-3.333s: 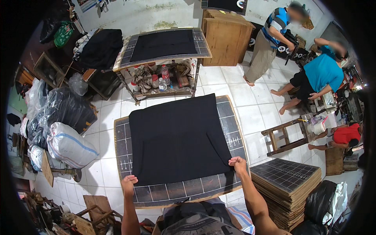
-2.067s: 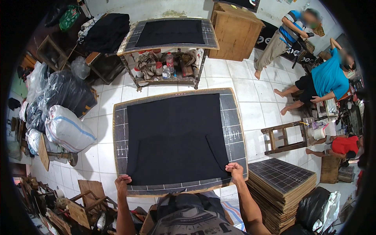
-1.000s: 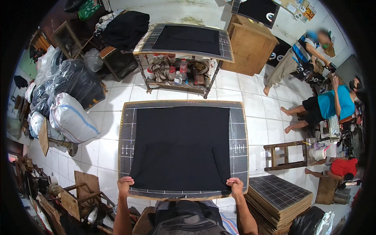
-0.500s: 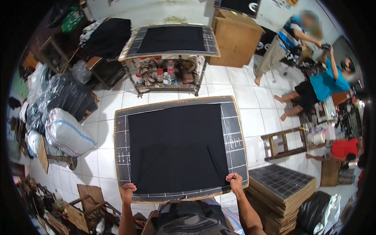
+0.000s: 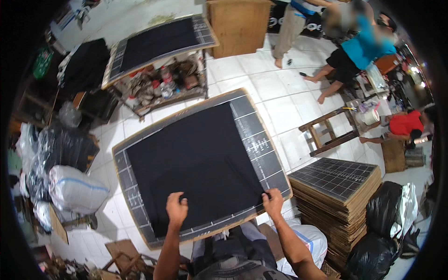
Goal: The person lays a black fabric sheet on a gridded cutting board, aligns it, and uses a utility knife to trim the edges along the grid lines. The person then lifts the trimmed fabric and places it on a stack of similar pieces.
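A black cloth point(image 5: 191, 154), probably a garment panel, lies spread on a dark board point(image 5: 259, 144) marked with white grid lines. My left hand point(image 5: 177, 208) is over the cloth's near part, fingers loosely bent and apart, holding nothing. At the near right corner my right hand point(image 5: 273, 202) pinches the cloth's edge between thumb and fingers. A long fold runs through the cloth towards that hand. Bare board shows along the right and near sides of the cloth.
A stack of gridded boards point(image 5: 336, 184) stands on the right, near black plastic bags point(image 5: 373, 256). Beyond are a wooden frame stool point(image 5: 329, 133) and people, one in a teal shirt point(image 5: 364, 49). Another board table point(image 5: 205, 35) is ahead; white sacks point(image 5: 77, 189) sit left.
My left hand has left the cloth's near left corner and moved right and inward, fingers opening. My right hand stays at the near right corner. The whole view has turned.
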`<action>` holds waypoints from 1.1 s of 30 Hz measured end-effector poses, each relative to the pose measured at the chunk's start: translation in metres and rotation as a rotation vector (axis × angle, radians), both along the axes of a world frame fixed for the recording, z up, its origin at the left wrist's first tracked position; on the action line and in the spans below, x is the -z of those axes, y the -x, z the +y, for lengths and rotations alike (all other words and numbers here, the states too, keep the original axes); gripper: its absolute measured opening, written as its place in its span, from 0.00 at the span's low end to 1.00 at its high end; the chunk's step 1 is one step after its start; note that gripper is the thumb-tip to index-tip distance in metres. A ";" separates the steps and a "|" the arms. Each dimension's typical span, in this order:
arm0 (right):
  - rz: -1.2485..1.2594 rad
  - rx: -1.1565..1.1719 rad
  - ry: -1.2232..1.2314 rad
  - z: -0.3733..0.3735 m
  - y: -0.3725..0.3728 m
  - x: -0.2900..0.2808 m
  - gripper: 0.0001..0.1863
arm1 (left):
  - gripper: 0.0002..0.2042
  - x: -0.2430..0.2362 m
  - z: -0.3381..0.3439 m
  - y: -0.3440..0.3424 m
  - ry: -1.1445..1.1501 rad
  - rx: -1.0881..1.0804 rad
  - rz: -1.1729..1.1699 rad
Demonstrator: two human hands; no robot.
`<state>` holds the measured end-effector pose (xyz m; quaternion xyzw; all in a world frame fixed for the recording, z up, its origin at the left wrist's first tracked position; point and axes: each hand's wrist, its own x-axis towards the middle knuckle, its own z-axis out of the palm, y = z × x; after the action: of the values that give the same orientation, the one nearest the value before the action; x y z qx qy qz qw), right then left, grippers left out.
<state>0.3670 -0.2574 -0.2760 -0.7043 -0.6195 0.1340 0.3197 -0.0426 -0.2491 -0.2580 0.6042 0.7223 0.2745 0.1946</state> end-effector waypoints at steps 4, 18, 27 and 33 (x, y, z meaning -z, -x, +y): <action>-0.017 -0.172 -0.050 0.026 0.040 -0.015 0.14 | 0.23 0.001 0.090 -0.076 0.019 0.179 -0.052; 0.003 -0.410 0.127 0.145 0.098 0.000 0.09 | 0.18 0.050 0.018 0.148 0.200 -0.229 0.338; 0.314 -0.326 0.421 -0.003 0.019 -0.024 0.09 | 0.05 -0.017 -0.146 0.074 0.231 0.034 0.005; -0.146 -0.573 0.483 -0.095 -0.013 -0.011 0.07 | 0.12 0.003 -0.257 0.064 0.454 0.306 0.132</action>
<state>0.3804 -0.3528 -0.2652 -0.5651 -0.7630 0.3100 0.0491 -0.1065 -0.5058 -0.2607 0.6637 0.6769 0.0332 0.3165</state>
